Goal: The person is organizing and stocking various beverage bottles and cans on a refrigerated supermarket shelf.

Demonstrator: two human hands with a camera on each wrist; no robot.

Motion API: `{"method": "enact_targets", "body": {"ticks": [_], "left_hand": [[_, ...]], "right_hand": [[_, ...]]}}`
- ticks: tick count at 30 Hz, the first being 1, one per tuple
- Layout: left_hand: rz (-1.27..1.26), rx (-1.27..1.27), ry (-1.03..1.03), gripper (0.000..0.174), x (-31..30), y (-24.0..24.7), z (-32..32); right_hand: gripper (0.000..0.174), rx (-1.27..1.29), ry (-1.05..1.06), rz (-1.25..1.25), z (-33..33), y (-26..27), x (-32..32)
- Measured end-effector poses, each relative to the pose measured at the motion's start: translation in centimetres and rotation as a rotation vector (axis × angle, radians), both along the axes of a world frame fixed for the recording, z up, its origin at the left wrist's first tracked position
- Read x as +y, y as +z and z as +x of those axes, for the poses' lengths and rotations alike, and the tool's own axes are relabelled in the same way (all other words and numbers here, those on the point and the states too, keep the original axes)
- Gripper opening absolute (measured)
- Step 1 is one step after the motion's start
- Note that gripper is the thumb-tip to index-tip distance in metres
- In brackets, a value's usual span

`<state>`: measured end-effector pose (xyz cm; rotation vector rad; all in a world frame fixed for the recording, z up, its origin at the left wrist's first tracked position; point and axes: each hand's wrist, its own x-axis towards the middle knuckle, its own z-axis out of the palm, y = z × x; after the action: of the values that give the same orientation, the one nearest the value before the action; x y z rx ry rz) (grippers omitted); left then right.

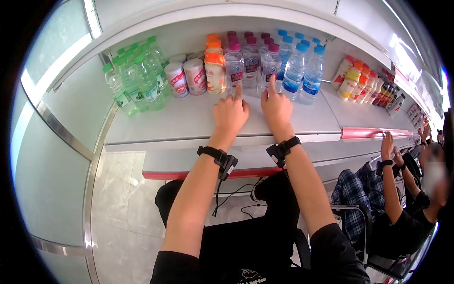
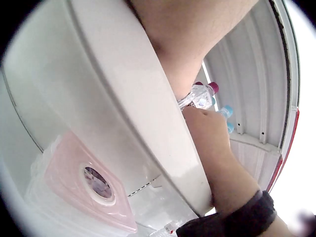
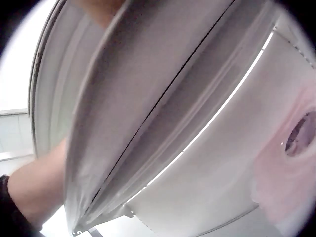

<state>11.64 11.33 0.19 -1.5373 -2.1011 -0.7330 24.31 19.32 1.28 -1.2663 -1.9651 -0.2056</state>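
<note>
My left hand [image 1: 230,113] is at the shelf front with its index finger extended to the lower part of a clear bottle with a purple cap [image 1: 234,64]. Beside it, my right hand [image 1: 276,110] points its index finger at another purple-capped clear bottle [image 1: 271,59]; the fingertip overlaps the label. The other fingers of both hands are bent under, and neither hand grips anything. More purple-capped bottles stand behind these two. To their left is an orange-capped bottle [image 1: 215,71], to their right blue-capped water bottles [image 1: 295,68]. In the wrist views the shelf edge hides much of the bottles.
Green bottles [image 1: 146,78] and cans [image 1: 195,75] stand at the left of the white shelf [image 1: 179,120]. Juice bottles [image 1: 352,81] are farther right. An upper shelf [image 1: 208,14] overhangs. A pink-lidded box [image 2: 69,180] sits below. Another person [image 1: 402,213] sits at the right.
</note>
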Motion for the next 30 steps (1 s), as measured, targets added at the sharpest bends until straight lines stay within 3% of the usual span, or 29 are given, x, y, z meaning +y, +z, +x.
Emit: {"method": "enact_targets", "body": {"ticks": [4, 6, 10, 15, 18, 20, 22, 24, 30], "left_hand": [[-0.069, -0.074, 0.011, 0.055, -0.6, 0.6, 0.3], [0.181, 0.144, -0.005, 0.057, -0.6, 0.2, -0.1], [0.22, 0.039, -0.041, 0.051, -0.6, 0.1, -0.3], [0.259, 0.036, -0.062, 0.071, -0.3, 0.1, -0.4], [0.274, -0.036, -0.135, 0.081, -0.2, -0.1, -0.8], [0.275, -0.071, -0.145, 0.082, -0.1, -0.2, -1.1], [0.277, -0.115, -0.161, 0.084, -0.2, 0.1, -1.0], [0.093, -0.312, -0.141, 0.085, -0.2, 0.4, -1.0], [0.132, -0.288, -0.176, 0.084, 0.4, -0.8, -2.1]], "right_hand": [[0.053, -0.11, 0.02, 0.029, -0.3, -0.3, -0.1], [0.049, -0.12, 0.033, 0.025, -0.3, -0.2, -0.3], [0.045, -0.114, 0.042, 0.023, -0.3, -0.3, -0.3], [0.038, -0.093, 0.048, 0.021, -0.2, -0.5, -0.1], [0.028, 0.018, 0.132, -0.062, 0.1, -0.1, -0.2], [0.022, 0.355, 0.187, 0.198, 0.2, 0.0, -0.2], [0.022, 0.357, 0.18, 0.093, 0.1, 0.4, -0.7], [0.023, 0.353, 0.165, -0.01, 0.4, 0.4, -0.5], [0.025, 0.455, 0.31, -0.086, 0.6, -0.4, 1.0]]}}
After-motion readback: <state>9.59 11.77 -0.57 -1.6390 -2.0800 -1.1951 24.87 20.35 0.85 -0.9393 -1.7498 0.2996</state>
